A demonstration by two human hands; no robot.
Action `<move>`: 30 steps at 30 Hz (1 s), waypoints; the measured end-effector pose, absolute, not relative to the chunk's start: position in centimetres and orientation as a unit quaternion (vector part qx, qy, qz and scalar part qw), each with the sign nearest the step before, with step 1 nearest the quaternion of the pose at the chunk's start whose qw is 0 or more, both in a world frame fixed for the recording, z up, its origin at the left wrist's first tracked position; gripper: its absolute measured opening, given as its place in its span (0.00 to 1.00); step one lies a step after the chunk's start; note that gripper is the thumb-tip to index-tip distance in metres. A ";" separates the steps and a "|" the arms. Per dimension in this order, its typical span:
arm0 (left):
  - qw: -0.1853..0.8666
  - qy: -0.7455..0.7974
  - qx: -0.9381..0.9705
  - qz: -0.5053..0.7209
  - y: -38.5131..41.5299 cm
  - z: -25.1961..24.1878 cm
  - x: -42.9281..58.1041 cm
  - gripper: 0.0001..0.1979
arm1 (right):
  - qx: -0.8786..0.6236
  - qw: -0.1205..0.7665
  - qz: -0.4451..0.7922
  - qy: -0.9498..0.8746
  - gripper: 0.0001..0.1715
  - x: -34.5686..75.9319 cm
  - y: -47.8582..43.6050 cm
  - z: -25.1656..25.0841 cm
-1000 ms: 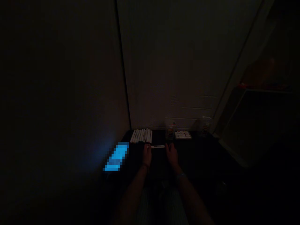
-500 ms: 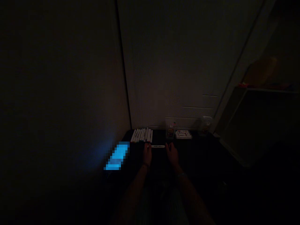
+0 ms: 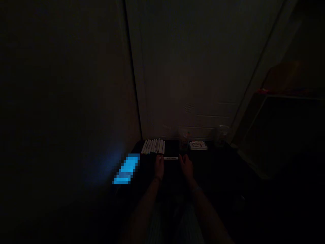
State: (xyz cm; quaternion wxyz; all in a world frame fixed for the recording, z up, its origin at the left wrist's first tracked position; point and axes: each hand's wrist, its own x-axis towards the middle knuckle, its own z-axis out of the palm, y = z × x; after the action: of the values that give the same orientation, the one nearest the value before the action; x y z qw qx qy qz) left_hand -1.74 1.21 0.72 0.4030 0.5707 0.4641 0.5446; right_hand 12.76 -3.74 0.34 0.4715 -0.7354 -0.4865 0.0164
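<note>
A white marker [image 3: 171, 158] with dark print lies level between my two hands. My left hand [image 3: 159, 165] is closed around its left end, thumb and fingers pinching it. At the other end, my right hand [image 3: 186, 166] has its fingers curled. Darkness hides whether those fingertips touch the marker or hold anything. Just behind my left hand, several white markers [image 3: 153, 146] lie side by side in a row on the dark tabletop [image 3: 215, 173].
A clear container [image 3: 184, 140] with a label stands behind the hands, and a second clear container [image 3: 221, 136] is farther right. Between them lies a stack of white printed pieces [image 3: 198, 145]. A glowing blue, pixelated rectangle [image 3: 127, 169] is at the left. A pale wall rises behind.
The picture has dimmed slightly and the view has shifted very little. Both hands and the marker keep the same positions.
</note>
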 end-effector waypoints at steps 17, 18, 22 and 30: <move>0.413 0.457 0.576 0.537 1.0 1.0 -1.8 0.16 | -0.751 0.463 0.025 -0.469 0.24 12.6 -4.0 0.7; 0.411 0.455 0.578 0.538 1.1 1.0 -1.8 0.16 | -0.752 0.461 0.028 -0.470 0.24 12.6 -4.0 0.8; 0.405 0.462 0.574 0.541 1.3 0.8 -1.8 0.15 | -0.752 0.454 0.025 -0.477 0.23 12.5 -4.2 1.0; 0.405 0.471 0.565 0.542 1.4 0.6 -1.8 0.16 | -0.743 0.451 0.012 -0.494 0.22 12.7 -3.9 0.5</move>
State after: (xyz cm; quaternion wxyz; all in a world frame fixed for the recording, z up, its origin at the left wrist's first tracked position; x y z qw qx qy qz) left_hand -1.79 1.41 0.61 0.4049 0.5655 0.4712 0.5425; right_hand 12.75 -3.88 0.47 0.4510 -0.7430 -0.4944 0.0120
